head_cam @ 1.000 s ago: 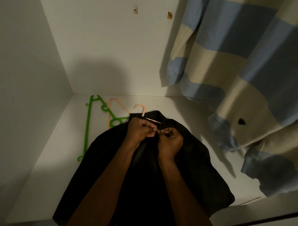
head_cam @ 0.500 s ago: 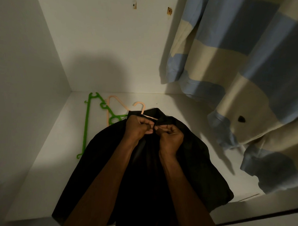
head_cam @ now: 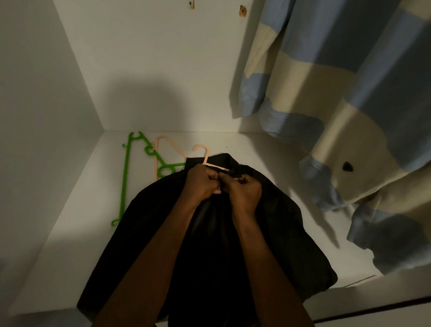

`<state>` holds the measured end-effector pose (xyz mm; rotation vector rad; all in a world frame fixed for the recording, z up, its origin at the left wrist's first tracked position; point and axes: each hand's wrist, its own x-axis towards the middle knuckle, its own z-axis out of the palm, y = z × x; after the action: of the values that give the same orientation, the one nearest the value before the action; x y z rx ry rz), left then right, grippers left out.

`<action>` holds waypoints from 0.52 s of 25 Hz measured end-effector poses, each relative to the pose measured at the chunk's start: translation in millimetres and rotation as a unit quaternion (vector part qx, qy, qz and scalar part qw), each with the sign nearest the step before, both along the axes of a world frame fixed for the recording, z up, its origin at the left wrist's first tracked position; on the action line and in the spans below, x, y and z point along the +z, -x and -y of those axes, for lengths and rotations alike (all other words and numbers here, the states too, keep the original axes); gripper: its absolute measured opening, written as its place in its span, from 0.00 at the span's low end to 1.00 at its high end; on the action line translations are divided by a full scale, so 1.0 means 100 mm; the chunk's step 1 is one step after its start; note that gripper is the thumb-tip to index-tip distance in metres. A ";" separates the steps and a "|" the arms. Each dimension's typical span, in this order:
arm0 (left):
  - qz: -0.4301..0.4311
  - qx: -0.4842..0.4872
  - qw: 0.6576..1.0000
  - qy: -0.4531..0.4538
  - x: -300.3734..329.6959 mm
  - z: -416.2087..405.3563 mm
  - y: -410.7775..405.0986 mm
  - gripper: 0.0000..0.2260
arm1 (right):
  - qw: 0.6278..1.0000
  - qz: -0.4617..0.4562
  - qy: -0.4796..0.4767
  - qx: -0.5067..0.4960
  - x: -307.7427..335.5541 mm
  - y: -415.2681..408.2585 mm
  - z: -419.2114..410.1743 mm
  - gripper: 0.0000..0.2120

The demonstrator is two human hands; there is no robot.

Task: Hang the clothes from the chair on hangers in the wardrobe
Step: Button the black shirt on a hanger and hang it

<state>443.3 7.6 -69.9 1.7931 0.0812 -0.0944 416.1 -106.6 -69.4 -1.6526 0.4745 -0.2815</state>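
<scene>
hidden: dim light. The black garment is near featureless, so collar, front and sleeves are hard to separate. Forearms cover its middle; its near edge is cut off by the bottom of the frame.
left hand: centre frame, fingers curled, pinching the garment's top edge.
right hand: just right of the left hand, knuckles nearly touching, fingers curled, pinching the same edge. What sits between the fingertips can't be made out.
peach hanger: only hook and a short stretch of arm show above the hands, at the garment's top edge. The rest is under the fabric.
second peach hanger: left of that hook, flat on the wardrobe floor, lower part under the garment.
green hanger: left of centre, flat on the floor, long bar running toward the lower left. Its hook end crosses the second peach hanger and runs under the fabric.
wardrobe contents: white interior, floor carries both loose hangers and the black garment, which spreads from centre to the bottom edge.
hung item: blue and cream striped shirt fills the upper right, clear of the floor. Top and right side out of frame, so its hanger and the rail aren't visible. Small dark mark on a cream band at right.
back wall: two small brown-edged holes near the top edge.
</scene>
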 end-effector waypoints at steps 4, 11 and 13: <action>-0.046 -0.011 0.999 -0.018 0.07 0.03 -0.05 0.07 | 0.998 -0.058 0.031 0.013 0.06 -0.12 0.05 0.11; -0.111 -0.031 0.990 -0.078 0.19 0.05 -0.18 0.06 | 0.991 -0.118 -0.054 0.036 0.21 -0.16 0.24 0.05; -0.120 -0.028 0.987 -0.103 0.21 0.06 -0.22 0.07 | 0.990 -0.112 -0.069 0.054 0.21 -0.15 0.28 0.05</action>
<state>465.1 1.2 -49.0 1.9847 0.2190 -0.3527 431.0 -134.8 -48.3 -1.5755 0.5582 0.0179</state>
